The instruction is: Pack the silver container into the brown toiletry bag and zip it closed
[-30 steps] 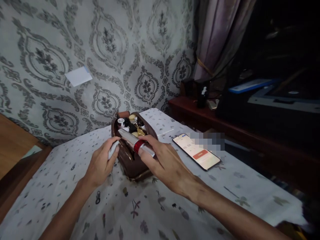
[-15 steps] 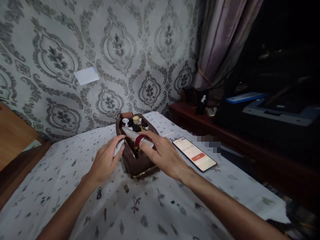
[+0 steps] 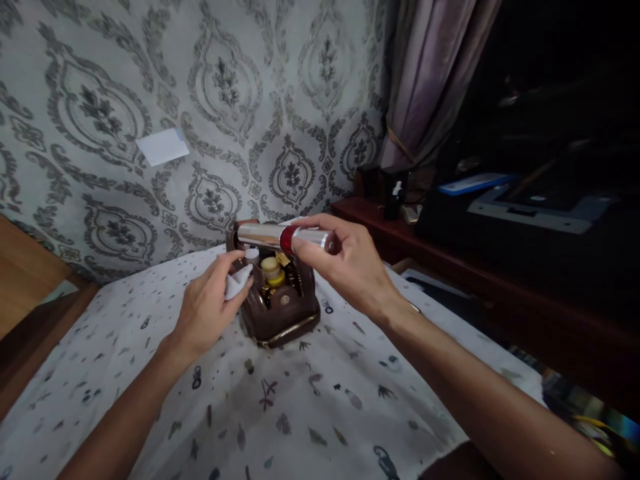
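My right hand (image 3: 345, 257) is closed round a shiny silver cylinder with a red band (image 3: 260, 236), held nearly level above an open brown bag (image 3: 280, 323). Between the thumb and fingers of my left hand (image 3: 207, 300) is a folded white cloth or tissue (image 3: 238, 282), at the bag's left edge. Inside the bag I see a jar with a pale yellow lid (image 3: 271, 267), a white round cap (image 3: 251, 256) and gold-coloured items, partly covered by the cylinder. A gold zip runs along the bag's front.
The bag stands on a white patterned cloth (image 3: 200, 413) against a wallpapered wall. A dark red shelf (image 3: 360, 213) holding a small dark bottle with a white top (image 3: 395, 200) is at right. A wooden panel (image 3: 35, 273) borders the left side.
My right hand has lifted the silver cylinder up and to the right, turning it nearly level. The phone is now hidden behind my right arm. My left hand keeps the white cloth.
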Motion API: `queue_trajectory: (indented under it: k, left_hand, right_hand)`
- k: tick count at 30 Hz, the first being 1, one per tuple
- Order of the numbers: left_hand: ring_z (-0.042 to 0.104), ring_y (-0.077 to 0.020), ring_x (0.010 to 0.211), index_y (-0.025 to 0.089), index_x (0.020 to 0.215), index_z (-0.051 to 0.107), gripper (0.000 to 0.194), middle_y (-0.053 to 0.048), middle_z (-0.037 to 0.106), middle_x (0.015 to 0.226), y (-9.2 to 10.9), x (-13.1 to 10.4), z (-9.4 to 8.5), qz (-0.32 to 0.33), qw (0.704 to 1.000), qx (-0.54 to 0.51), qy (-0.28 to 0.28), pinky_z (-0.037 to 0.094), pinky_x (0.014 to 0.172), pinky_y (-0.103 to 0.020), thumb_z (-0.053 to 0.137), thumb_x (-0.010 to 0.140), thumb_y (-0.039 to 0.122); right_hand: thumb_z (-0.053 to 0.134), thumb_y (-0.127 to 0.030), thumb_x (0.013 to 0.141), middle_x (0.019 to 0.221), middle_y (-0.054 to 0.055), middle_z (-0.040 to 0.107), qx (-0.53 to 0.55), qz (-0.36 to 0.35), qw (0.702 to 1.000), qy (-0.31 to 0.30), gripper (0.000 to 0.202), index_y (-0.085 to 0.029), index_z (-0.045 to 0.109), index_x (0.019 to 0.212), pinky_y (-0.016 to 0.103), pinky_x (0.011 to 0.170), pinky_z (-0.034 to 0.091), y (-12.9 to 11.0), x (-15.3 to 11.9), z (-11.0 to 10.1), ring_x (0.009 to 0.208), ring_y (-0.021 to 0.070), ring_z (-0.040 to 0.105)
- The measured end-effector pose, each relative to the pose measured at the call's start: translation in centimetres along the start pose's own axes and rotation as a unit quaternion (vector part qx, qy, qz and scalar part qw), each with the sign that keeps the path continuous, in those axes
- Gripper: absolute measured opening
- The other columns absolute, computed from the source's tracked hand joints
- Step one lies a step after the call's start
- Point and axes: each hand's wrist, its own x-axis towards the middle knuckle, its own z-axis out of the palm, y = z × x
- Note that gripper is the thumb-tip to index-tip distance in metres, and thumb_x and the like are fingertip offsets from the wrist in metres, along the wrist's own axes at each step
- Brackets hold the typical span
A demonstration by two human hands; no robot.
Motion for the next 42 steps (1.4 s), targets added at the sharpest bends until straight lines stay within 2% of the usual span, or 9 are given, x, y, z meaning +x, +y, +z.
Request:
queue_trajectory:
  k: [8, 12, 17, 21, 28, 30, 34, 39, 42]
  left_hand:
    - [0.065, -0.0177, 0.085, 0.021, 0.127, 0.056, 0.033, -0.003, 0.067, 0.099, -0.8, 0.2, 0.0, -0.014, 0.999, -0.036, 0.004, 0.048, 0.074, -0.027, 0.050, 0.098, 0.036]
    - [0.064, -0.0202, 0.094, 0.022, 0.126, 0.058, 0.034, -0.004, 0.064, 0.102, -0.8, 0.9, -0.1, 0.007, 1.000, -0.018, 0.014, 0.049, 0.077, -0.029, 0.055, 0.096, 0.036]
    - [0.063, -0.0211, 0.092, 0.025, 0.133, 0.056, 0.045, -0.004, 0.060, 0.101, 0.4, 2.0, 0.0, 0.055, 0.996, 0.071, 0.019, 0.045, 0.065, -0.027, 0.065, 0.090, 0.037]
    - [0.061, -0.0189, 0.085, 0.027, 0.133, 0.057, 0.045, -0.003, 0.057, 0.102, 1.3, 2.4, 0.3, 0.075, 0.992, 0.097, 0.023, 0.042, 0.059, -0.026, 0.066, 0.090, 0.033]
    - [0.062, -0.0188, 0.089, 0.028, 0.134, 0.055, 0.045, -0.003, 0.056, 0.105, 1.5, 2.7, 0.3, 0.092, 0.992, 0.076, 0.028, 0.048, 0.067, -0.027, 0.065, 0.089, 0.028]
    - [0.062, -0.0196, 0.091, 0.026, 0.131, 0.056, 0.042, -0.003, 0.056, 0.105, 1.6, 2.7, 0.3, 0.095, 0.993, 0.071, 0.023, 0.049, 0.068, -0.028, 0.064, 0.090, 0.027]
    - [0.063, -0.0201, 0.092, 0.025, 0.128, 0.057, 0.039, -0.003, 0.057, 0.105, 1.8, 2.7, 0.2, 0.082, 0.996, 0.031, 0.019, 0.051, 0.071, -0.029, 0.064, 0.090, 0.029]
    - [0.064, -0.0195, 0.090, 0.023, 0.118, 0.060, 0.030, -0.004, 0.059, 0.107, 2.2, 2.6, 0.2, 0.067, 0.997, -0.019, 0.014, 0.050, 0.070, -0.029, 0.064, 0.091, 0.033]
    - [0.063, -0.0202, 0.090, 0.024, 0.116, 0.062, 0.029, -0.003, 0.059, 0.104, 2.3, 2.6, 0.2, 0.060, 0.997, -0.042, 0.011, 0.049, 0.070, -0.029, 0.067, 0.088, 0.031]
  right_hand:
    - [0.063, -0.039, 0.075, 0.063, -0.003, 0.058, -0.024, 0.009, 0.999, -0.041, 0.032, -0.019, 0.079, 0.095, 0.028, 0.061, 0.035, 1.1, -0.3, 0.8, 0.060, 0.0135, 0.049]
    - [0.063, -0.039, 0.075, 0.064, -0.003, 0.060, -0.017, 0.000, 0.999, -0.044, 0.033, -0.020, 0.079, 0.097, 0.028, 0.061, 0.036, 0.8, -0.1, 0.6, 0.061, 0.0139, 0.051]
    - [0.065, -0.038, 0.074, 0.067, -0.002, 0.064, -0.013, -0.015, 0.999, -0.041, 0.032, -0.020, 0.079, 0.097, 0.028, 0.062, 0.039, -0.1, -0.3, 0.2, 0.063, 0.0144, 0.054]
    - [0.066, -0.038, 0.075, 0.070, -0.001, 0.068, -0.003, -0.028, 0.999, -0.042, 0.032, -0.020, 0.079, 0.099, 0.027, 0.063, 0.042, -0.3, -0.8, 0.2, 0.065, 0.0153, 0.058]
    - [0.071, -0.039, 0.075, 0.071, -0.001, 0.070, 0.016, -0.022, 0.998, -0.049, 0.032, -0.021, 0.078, 0.101, 0.027, 0.062, 0.044, -0.3, -1.2, 0.4, 0.066, 0.0167, 0.061]
    - [0.074, -0.039, 0.074, 0.077, 0.001, 0.073, 0.039, -0.033, 0.998, -0.049, 0.034, -0.020, 0.077, 0.101, 0.028, 0.064, 0.046, -0.1, -1.2, 0.5, 0.071, 0.0179, 0.063]
    - [0.078, -0.036, 0.073, 0.096, 0.004, 0.076, 0.098, -0.064, 0.991, -0.068, 0.045, -0.019, 0.072, 0.114, 0.031, 0.075, 0.051, 0.9, -1.1, 0.9, 0.083, 0.0201, 0.067]
    - [0.077, -0.034, 0.079, 0.104, 0.005, 0.075, 0.118, -0.103, 0.984, -0.089, 0.032, -0.021, 0.073, 0.107, 0.034, 0.084, 0.053, 2.9, -0.6, 1.9, 0.094, 0.0215, 0.067]
    - [0.078, -0.036, 0.079, 0.102, 0.004, 0.074, 0.147, -0.116, 0.978, -0.093, 0.028, -0.021, 0.073, 0.103, 0.035, 0.086, 0.054, 3.4, -0.5, 2.3, 0.097, 0.0219, 0.067]
